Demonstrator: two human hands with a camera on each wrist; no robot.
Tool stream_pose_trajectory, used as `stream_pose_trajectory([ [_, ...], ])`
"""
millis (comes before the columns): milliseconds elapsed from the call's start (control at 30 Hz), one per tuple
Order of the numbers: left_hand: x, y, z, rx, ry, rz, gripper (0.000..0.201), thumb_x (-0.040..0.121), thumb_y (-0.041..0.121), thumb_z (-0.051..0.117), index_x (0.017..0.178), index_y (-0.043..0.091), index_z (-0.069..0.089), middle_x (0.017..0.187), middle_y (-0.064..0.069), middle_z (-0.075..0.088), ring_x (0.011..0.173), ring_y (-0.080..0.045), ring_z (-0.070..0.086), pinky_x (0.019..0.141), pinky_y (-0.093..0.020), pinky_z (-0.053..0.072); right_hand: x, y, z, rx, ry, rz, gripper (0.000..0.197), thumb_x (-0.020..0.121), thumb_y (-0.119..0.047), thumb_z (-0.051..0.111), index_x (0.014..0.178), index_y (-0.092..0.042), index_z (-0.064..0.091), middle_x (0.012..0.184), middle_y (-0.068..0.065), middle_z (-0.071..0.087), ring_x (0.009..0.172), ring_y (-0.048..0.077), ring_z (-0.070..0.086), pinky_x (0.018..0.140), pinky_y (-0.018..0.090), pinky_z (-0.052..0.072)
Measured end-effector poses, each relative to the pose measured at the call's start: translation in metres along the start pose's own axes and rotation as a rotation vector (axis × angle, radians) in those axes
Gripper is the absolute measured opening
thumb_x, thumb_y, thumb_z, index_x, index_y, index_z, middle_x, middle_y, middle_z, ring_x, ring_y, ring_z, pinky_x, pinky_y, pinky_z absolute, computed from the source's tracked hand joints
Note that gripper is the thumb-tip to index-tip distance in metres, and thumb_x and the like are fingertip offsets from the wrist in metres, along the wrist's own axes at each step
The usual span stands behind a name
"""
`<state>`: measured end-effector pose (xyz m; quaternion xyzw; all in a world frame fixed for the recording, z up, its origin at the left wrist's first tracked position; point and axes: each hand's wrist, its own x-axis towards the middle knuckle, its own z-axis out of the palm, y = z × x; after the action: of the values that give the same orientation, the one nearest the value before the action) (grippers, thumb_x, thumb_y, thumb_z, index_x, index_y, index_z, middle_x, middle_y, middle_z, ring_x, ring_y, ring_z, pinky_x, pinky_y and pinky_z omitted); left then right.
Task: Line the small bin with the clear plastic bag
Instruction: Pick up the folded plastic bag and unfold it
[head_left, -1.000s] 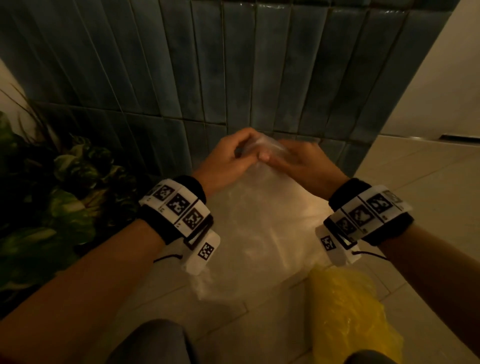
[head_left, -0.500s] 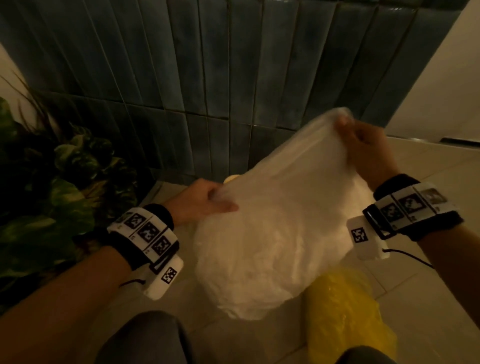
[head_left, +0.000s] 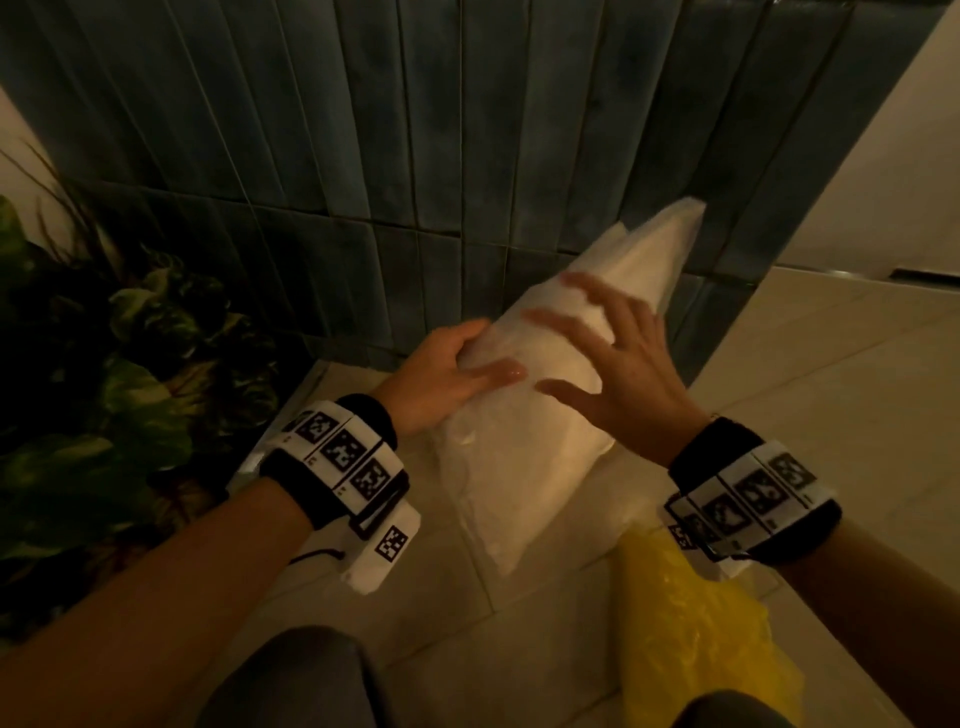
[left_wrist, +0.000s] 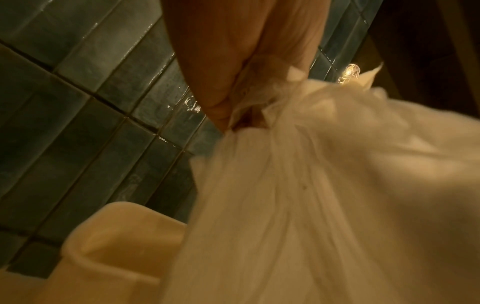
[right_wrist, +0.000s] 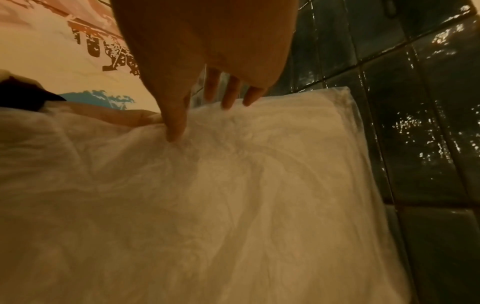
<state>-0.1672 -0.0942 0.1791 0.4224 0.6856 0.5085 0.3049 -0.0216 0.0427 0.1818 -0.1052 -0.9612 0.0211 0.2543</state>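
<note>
The clear plastic bag (head_left: 524, 467) is puffed with air and slants up toward the tiled wall. My left hand (head_left: 447, 379) grips its near left edge, thumb on top; the left wrist view shows gathered plastic (left_wrist: 324, 205) pinched in my left hand (left_wrist: 233, 92). My right hand (head_left: 602, 364) lies open on top of the bag, fingers spread. In the right wrist view my right hand (right_wrist: 207, 92) touches the film (right_wrist: 233, 205) with its thumb tip. The small cream bin (left_wrist: 111, 236) shows only in the left wrist view, below the bag by the wall.
A crumpled yellow plastic bag (head_left: 685, 623) lies on the beige floor tiles (head_left: 831, 389) at the lower right. A leafy plant (head_left: 130, 389) fills the left side. The dark tiled wall (head_left: 415, 156) stands just behind the bag. My knee (head_left: 291, 680) shows at the bottom edge.
My right hand has let go of the bag's raised far edge and come down flat onto the bag. The left hand still holds its edge, and the bag has narrowed and tilted rightward.
</note>
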Motion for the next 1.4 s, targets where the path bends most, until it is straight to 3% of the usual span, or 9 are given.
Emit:
stream_pose_trajectory([
  [100, 0.001, 0.004, 0.002, 0.03, -0.032, 0.023, 0.027, 0.075, 0.033, 0.071, 0.098, 0.037, 0.057, 0.099, 0.011, 0.065, 0.095, -0.008, 0.064, 0.083, -0.029, 0.055, 0.001, 0.003, 0.002, 0.179, 0.009, -0.033, 0.026, 0.086, -0.022, 0.063, 0.112, -0.018, 0.063, 0.11, 0.005, 0.061, 0.089, 0.02, 0.055, 0.081, 0.041, 0.05],
  [300, -0.003, 0.0, -0.008, -0.037, 0.078, -0.018, 0.022, 0.08, 0.046, 0.061, 0.093, 0.028, 0.064, 0.088, 0.009, 0.067, 0.085, -0.006, 0.066, 0.075, -0.024, 0.053, -0.006, 0.022, -0.006, 0.361, 0.094, 0.182, 0.012, 0.089, -0.011, 0.058, 0.098, -0.016, 0.065, 0.101, -0.006, 0.052, 0.079, -0.004, 0.049, 0.074, 0.003, 0.042],
  [567, 0.001, -0.012, -0.04, 0.023, 0.407, -0.031, 0.024, 0.091, 0.036, 0.054, 0.104, 0.018, 0.063, 0.098, 0.0, 0.064, 0.091, -0.012, 0.06, 0.082, -0.027, 0.047, -0.048, 0.067, -0.037, 0.879, 0.076, 0.4, 0.034, 0.087, 0.008, 0.051, 0.092, -0.025, 0.053, 0.109, -0.019, 0.062, 0.091, -0.003, 0.062, 0.074, 0.022, 0.055],
  [667, -0.002, -0.014, -0.054, 0.071, 0.483, -0.014, 0.022, 0.093, 0.032, 0.052, 0.106, 0.017, 0.062, 0.093, 0.003, 0.06, 0.087, -0.009, 0.057, 0.075, -0.021, 0.044, -0.074, 0.08, -0.046, 0.965, 0.049, 0.523, 0.008, 0.085, -0.026, 0.06, 0.092, -0.022, 0.057, 0.099, -0.02, 0.067, 0.092, 0.0, 0.064, 0.073, 0.02, 0.056],
  [733, -0.005, -0.017, -0.059, 0.129, 0.49, -0.017, 0.026, 0.095, 0.03, 0.049, 0.11, 0.013, 0.06, 0.099, -0.001, 0.059, 0.093, -0.014, 0.056, 0.081, -0.027, 0.044, -0.084, 0.086, -0.048, 0.986, 0.028, 0.631, 0.038, 0.073, -0.058, 0.06, 0.088, -0.023, 0.06, 0.1, -0.015, 0.067, 0.092, 0.005, 0.064, 0.074, 0.029, 0.055],
  [833, -0.009, -0.021, -0.056, 0.221, 0.433, -0.005, 0.026, 0.095, 0.031, 0.046, 0.114, 0.016, 0.057, 0.106, -0.002, 0.058, 0.101, -0.017, 0.056, 0.09, -0.032, 0.044, -0.084, 0.079, -0.045, 1.129, 0.03, 0.832, 0.042, 0.081, -0.056, 0.055, 0.094, -0.016, 0.058, 0.105, -0.003, 0.06, 0.096, 0.023, 0.06, 0.068, 0.034, 0.056],
  [967, -0.01, -0.011, -0.028, 0.225, 0.303, 0.007, 0.043, 0.091, 0.037, 0.053, 0.132, 0.028, 0.044, 0.122, 0.003, 0.055, 0.113, -0.017, 0.055, 0.093, -0.031, 0.045, -0.064, 0.052, -0.033, 1.233, -0.133, 0.89, 0.114, 0.038, -0.087, 0.059, 0.136, -0.036, 0.034, 0.134, 0.002, 0.043, 0.098, 0.018, 0.059, 0.059, 0.03, 0.058],
  [1200, -0.007, 0.009, 0.045, 0.267, -0.181, -0.011, 0.097, 0.073, 0.04, 0.074, 0.145, 0.04, 0.008, 0.134, 0.006, 0.044, 0.113, -0.006, 0.048, 0.088, -0.018, 0.043, -0.028, 0.023, -0.011, 1.212, -0.286, 1.024, 0.1, 0.066, -0.071, 0.055, 0.144, -0.049, -0.002, 0.136, 0.003, 0.047, 0.085, 0.026, 0.07, 0.066, 0.043, 0.057],
  [1400, -0.013, -0.003, 0.062, 0.248, -0.334, -0.079, 0.087, 0.074, 0.052, 0.069, 0.143, 0.036, 0.02, 0.142, 0.003, 0.044, 0.122, -0.009, 0.047, 0.102, -0.03, 0.044, -0.028, 0.029, 0.007, 1.107, -0.258, 1.069, 0.046, 0.085, -0.024, 0.062, 0.127, -0.009, 0.051, 0.116, 0.017, 0.063, 0.093, 0.027, 0.065, 0.07, 0.038, 0.059],
])
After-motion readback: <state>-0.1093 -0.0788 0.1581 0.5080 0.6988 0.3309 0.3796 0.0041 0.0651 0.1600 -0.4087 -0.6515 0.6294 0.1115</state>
